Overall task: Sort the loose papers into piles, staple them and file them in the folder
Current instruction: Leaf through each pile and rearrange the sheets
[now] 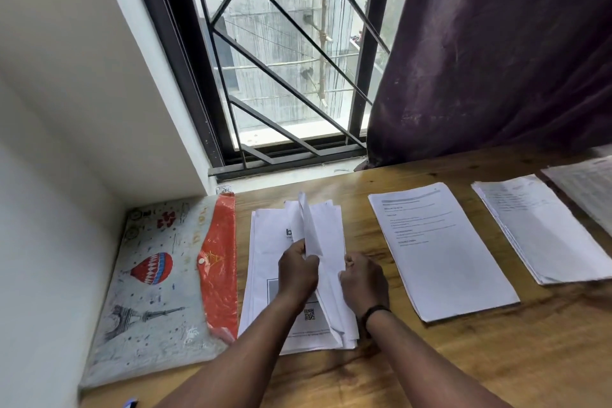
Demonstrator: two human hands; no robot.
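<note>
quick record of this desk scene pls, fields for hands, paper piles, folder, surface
left hand: pinches a lifted sheet above the loose stack
right hand: grips the stack's right edge
sorted piles: printed pile right of the stack, second pile farther right, third at the frame edge
folder: left of the stack, flat, red flap snapped
surface: wooden desk
stapler: not in view

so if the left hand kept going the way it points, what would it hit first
Probably the lifted sheet that the left hand already pinches; beyond it lie the paper stack and then the window sill, though depth is unclear.
</note>
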